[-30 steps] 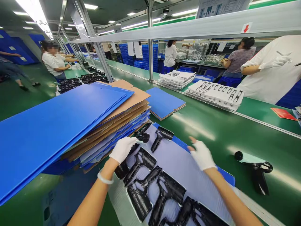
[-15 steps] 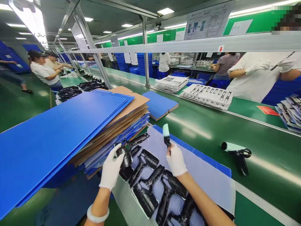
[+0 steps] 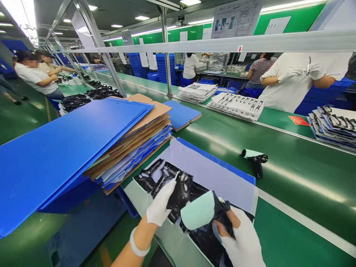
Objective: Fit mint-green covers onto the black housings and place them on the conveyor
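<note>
White-gloved left hand point(image 3: 158, 203) rested its open fingers point(image 3: 168, 193) on a glossy black plastic housing point(image 3: 180, 196), lower centre of the frame; the gloved right hand point(image 3: 239, 237) curled shut around the black handle point(image 3: 222, 215) of a ribbed mint-green roller point(image 3: 198, 210).

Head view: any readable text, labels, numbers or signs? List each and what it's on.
No word or number can be read.
Small white sign on the overhead rail: no text, only a red down arrow.
Printed sheet with pictures above the rail: print too small to read.
White sheet on the green panel: too blurred to read.
</note>
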Tool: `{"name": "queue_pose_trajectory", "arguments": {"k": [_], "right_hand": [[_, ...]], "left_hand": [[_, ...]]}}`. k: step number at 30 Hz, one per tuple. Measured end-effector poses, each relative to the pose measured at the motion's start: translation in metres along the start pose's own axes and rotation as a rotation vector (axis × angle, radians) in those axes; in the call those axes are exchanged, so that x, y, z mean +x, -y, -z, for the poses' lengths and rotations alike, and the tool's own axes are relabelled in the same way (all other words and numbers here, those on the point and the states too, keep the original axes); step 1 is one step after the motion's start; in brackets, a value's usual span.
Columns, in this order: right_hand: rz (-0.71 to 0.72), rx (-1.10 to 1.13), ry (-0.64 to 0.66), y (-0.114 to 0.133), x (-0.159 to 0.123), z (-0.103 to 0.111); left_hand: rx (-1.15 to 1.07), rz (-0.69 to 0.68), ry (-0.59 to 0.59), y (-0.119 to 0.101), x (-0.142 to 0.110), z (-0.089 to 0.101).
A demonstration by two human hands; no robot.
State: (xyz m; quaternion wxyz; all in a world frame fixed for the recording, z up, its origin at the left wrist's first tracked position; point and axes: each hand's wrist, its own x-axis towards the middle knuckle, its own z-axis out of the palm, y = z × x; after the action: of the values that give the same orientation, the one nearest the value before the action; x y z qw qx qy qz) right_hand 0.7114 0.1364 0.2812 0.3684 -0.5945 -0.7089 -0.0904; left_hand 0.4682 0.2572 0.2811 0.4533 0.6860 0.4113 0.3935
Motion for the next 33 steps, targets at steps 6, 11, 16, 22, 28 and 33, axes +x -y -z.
{"name": "queue_pose_trajectory", "arguments": {"k": [6, 11, 16, 22, 28, 33], "right_hand": [[0.143, -0.236, 0.111, -0.002, -0.011, 0.005], [0.018, -0.159, 0.091, 0.004, -0.021, 0.002], [-0.139, 0.112, 0.123, 0.006, -0.019, 0.008], [-0.706, 0.996, 0.635, 0.033, 0.008, 0.037], [-1.077, 1.502, 0.842, 0.058, -0.007, 0.023], [-1.283, 1.735, 0.504, 0.058, -0.037, 0.010]], "left_hand": [[-0.241, 0.083, 0.276, -0.046, -0.003, -0.038], [-0.437, 0.193, 0.402, -0.054, -0.012, -0.051], [-0.457, 0.129, 0.478, -0.056, -0.020, -0.043], [-0.048, -0.372, 0.468, -0.081, -0.022, -0.033], [0.109, -0.400, 0.345, -0.103, -0.014, -0.045], [-0.021, -0.251, 0.330, -0.099, -0.014, -0.049]]}}
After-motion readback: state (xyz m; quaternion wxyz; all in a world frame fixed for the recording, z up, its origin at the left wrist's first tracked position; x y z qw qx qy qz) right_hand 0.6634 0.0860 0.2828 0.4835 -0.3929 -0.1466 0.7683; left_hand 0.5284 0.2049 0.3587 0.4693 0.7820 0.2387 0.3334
